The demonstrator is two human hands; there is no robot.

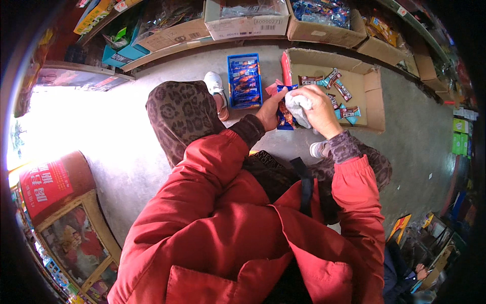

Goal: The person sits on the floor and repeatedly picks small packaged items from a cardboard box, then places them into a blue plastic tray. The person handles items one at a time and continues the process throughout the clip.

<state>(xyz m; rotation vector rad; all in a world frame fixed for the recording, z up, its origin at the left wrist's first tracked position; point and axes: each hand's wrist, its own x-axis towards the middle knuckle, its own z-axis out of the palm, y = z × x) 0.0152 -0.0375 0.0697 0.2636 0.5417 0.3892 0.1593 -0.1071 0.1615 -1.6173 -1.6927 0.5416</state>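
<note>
Where the shelf (167,52) runs off ahead of the left hand and to its left, a teal box (119,57) holds a green packet (120,34), its flaps standing up. Next to the right comes a brown cardboard box (174,37) with clear plastic bags in it. On the floor (273,63), just ahead of the left hand and a little to its left, lies a shallow blue box (243,56) filled with a stack of blue-and-orange packets (245,83). Directly beyond that, on the shelf, a pale carton (247,29) contains more clear plastic.

The left hand (269,112) is clamped on a blue-and-orange packet (286,120), held upright just to its right. Against that packet sits a crumpled white cloth (299,106), and the right hand (319,107) is closed around the cloth.

Well beyond the right hand, an open cardboard box (326,33) on the shelf is heaped with blue packets (321,11). Nearer, on the floor ahead of the right hand and to its right, a wide cardboard tray (373,101) with a red left side holds several loose brown-and-light-blue bars (342,91), leaving much of its bottom bare. Farther off to the right, another shelf box (379,50) contains yellow-orange packets (383,30).
</note>
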